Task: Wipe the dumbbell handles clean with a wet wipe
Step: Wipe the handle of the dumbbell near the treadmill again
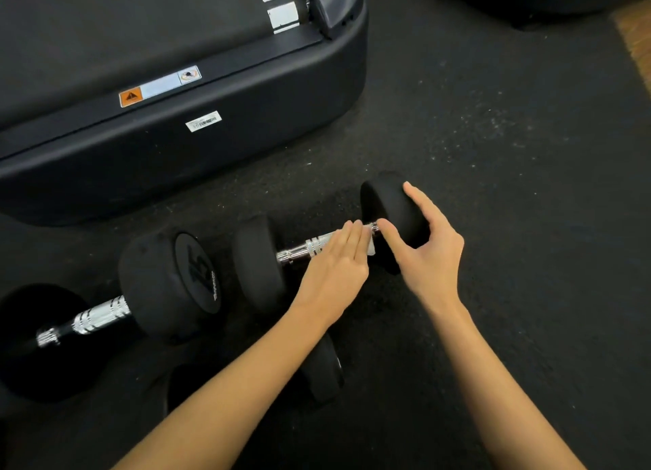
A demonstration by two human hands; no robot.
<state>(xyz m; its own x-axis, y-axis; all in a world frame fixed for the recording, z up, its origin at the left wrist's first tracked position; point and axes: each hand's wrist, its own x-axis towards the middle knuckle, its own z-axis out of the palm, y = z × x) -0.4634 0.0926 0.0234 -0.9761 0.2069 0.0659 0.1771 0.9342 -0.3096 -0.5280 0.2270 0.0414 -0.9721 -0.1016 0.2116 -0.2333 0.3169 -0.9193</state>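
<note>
Both bare forearms reach in from the bottom edge and converge on the nearer of the two dumbbells lying on the floor. Under the left forearm a third dumbbell lies partly hidden, its black head showing just beside the wrist.

The left hand lies flat, fingers straight and together, pressing down on the right dumbbell's handle near its far end. A small corner of white wet wipe shows beneath the fingertips, between them and the handle; most of it is covered. The right hand arches over the right-hand head of that dumbbell, fingers spread and loosely bent, thumb tip touching the handle's end by the wipe; it cups the head rather than clamps it. The two hands are very close, almost touching at the thumb.

The bare, ridged chrome of the handle runs left from the left hand to the other head.

Further left lies a larger dumbbell, its near head just beside that one, number plate facing the camera, chrome handle running off toward the left edge.

The black rubber floor is open to the right of the hands and beyond them. Behind the dumbbells the rounded rear edge of a treadmill closes off the far left, near the left dumbbell's heads but apart from them. A strip of wooden flooring shows at the far right corner.
</note>
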